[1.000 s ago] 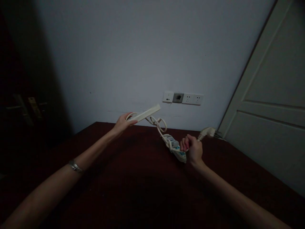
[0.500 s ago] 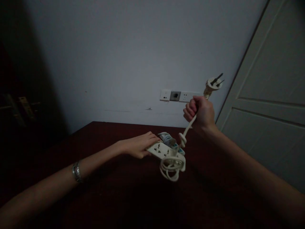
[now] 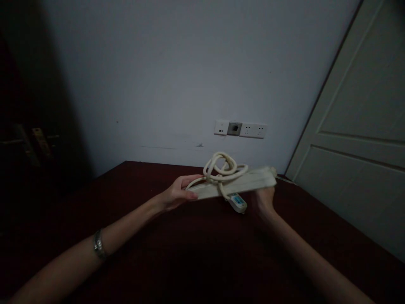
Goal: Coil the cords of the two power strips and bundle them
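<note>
A cream power strip (image 3: 240,184) is held level above a dark red table (image 3: 190,261). My left hand (image 3: 177,195) grips its left end. My right hand (image 3: 264,201) is under its right end, its fingers hidden behind the strip. The strip's cream cord (image 3: 223,167) lies in loose coils on top of the strip. A small white tube with a blue label (image 3: 238,202) lies on the table just below the strip.
A row of white wall sockets (image 3: 241,129) sits on the pale wall behind the table. A cream panelled door (image 3: 360,139) stands at the right. A dark door with a handle (image 3: 28,141) is at the left.
My right hand has come down from holding the plug up high to the strip's right end. The cord now lies coiled on top, and the strip is raised off the table.
</note>
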